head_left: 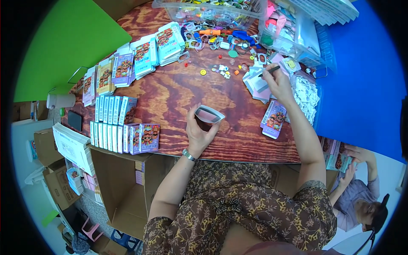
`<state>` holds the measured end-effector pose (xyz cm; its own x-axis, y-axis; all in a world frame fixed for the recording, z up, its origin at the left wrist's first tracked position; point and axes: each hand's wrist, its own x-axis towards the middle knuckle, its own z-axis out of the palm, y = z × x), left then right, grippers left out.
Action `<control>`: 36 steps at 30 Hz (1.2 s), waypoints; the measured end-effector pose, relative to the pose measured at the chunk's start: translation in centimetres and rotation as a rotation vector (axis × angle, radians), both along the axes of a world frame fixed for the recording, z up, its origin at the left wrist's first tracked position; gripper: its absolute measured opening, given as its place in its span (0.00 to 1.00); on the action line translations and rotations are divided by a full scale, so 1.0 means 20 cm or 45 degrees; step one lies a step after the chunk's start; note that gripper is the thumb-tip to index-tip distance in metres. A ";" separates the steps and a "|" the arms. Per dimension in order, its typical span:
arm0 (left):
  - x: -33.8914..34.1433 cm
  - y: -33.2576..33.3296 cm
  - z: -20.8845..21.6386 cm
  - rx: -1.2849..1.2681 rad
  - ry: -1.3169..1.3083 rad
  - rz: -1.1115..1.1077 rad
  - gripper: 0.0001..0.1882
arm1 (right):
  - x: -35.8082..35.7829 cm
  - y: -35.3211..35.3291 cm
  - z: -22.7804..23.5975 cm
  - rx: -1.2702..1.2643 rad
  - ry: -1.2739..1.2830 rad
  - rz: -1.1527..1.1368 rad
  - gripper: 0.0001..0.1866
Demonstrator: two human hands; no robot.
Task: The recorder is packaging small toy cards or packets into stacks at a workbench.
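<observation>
My left hand [199,134] is wrapped round a small open-topped box [217,114], its opening toward me, with a pinkish sheet showing inside. Over the pile of pale cards and sheets [258,87] at the right, my right hand [278,85] pinches a slim dark stick [270,72], whose exact kind I cannot make out. Just below that hand lie purple printed boxes [273,121], flat on the table. Small colourful trinkets [222,70] are scattered between the hands, farther back.
Upright filled boxes [111,136] stand in rows at the left. Behind them lie stacks of flat printed boxes [144,55]. Clear bins [212,21] of trinkets and a tray of white packets [304,95] line the far and right sides. A co-worker's hand [359,154] is at lower right.
</observation>
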<state>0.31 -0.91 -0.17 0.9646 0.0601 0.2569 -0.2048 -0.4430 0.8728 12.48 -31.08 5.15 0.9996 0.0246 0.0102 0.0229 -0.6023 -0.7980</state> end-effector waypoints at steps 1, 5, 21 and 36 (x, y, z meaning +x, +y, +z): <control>0.00 0.00 0.00 0.008 0.011 0.005 0.44 | -0.02 -0.02 -0.03 0.043 0.017 0.008 0.10; 0.01 0.00 -0.03 0.017 -0.008 -0.020 0.45 | -0.03 -0.06 -0.10 -0.071 -0.023 0.056 0.12; 0.00 0.00 -0.04 0.077 -0.080 -0.010 0.43 | -0.06 -0.05 -0.05 -0.163 0.007 0.086 0.10; 0.01 -0.01 0.01 -0.001 -0.025 0.005 0.42 | 0.33 0.08 0.00 -0.350 0.114 0.097 0.17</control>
